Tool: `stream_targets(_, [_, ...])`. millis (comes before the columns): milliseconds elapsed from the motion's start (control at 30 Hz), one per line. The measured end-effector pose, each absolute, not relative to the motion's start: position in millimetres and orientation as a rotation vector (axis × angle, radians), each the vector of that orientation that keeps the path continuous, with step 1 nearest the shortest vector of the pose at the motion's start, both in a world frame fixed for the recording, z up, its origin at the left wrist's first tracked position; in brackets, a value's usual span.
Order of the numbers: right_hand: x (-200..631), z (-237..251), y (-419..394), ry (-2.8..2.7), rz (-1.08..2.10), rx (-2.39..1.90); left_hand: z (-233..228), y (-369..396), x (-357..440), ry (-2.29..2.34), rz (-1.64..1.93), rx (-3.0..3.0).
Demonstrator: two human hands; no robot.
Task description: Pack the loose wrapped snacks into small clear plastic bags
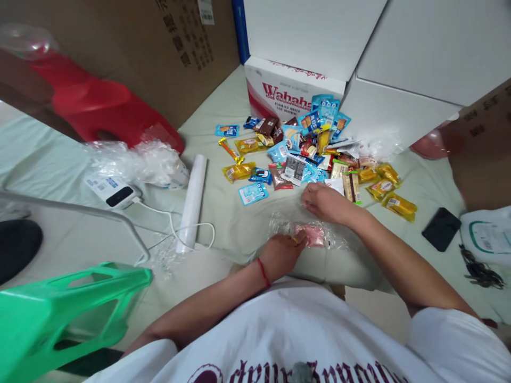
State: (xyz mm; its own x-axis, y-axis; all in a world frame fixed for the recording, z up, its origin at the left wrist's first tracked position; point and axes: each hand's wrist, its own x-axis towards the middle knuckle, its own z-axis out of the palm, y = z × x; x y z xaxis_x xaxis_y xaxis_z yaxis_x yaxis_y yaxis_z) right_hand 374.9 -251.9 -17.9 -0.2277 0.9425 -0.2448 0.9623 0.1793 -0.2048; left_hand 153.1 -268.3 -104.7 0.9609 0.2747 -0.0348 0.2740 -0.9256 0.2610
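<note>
My left hand (282, 255), with a red string at the wrist, has its fingers closed on the left end of a pink packet (313, 235). Clear plastic wrap (337, 236) spreads around that packet on the pale green sheet. My right hand (325, 202) is just beyond it, at the near edge of a heap of wrapped snacks. Its fingers are curled together and their tips are hidden, so what they hold cannot be made out. Close by lie a green-and-brown snack packet (351, 187), a grey-and-white sachet (294, 169) and a light blue sachet (253, 193).
A Wahaha water carton (279, 90) stands behind the heap. On the left are a red jug (107, 106), a white roll (192, 202), a white cabled device (120, 196) and a green plastic stool (48, 308). A black phone-like object (441, 229) lies right.
</note>
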Motion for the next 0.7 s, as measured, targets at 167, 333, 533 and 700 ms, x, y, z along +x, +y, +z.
stream_targets(167, [347.8, -20.9, -314.2, 2.334, -0.530, 1.757, -111.3, -268.5, 153.6, 0.454, 0.027, 2.765])
stream_targets(333, [335.7, -65.8, -362.1, 2.525, -0.642, 1.826, -129.2, -253.1, 121.4, 0.433, 0.332, 2.308])
stream_targets(533, [330.4, -82.2, -369.4, 2.485, -0.615, 1.923, -138.4, -220.7, 103.5, 1.172, 0.772, 1.902])
stream_targets(700, [331.0, -68.7, -370.9, 2.469, -0.519, 1.955, -131.3, -222.1, 132.3, 1.068, 0.428, 2.270])
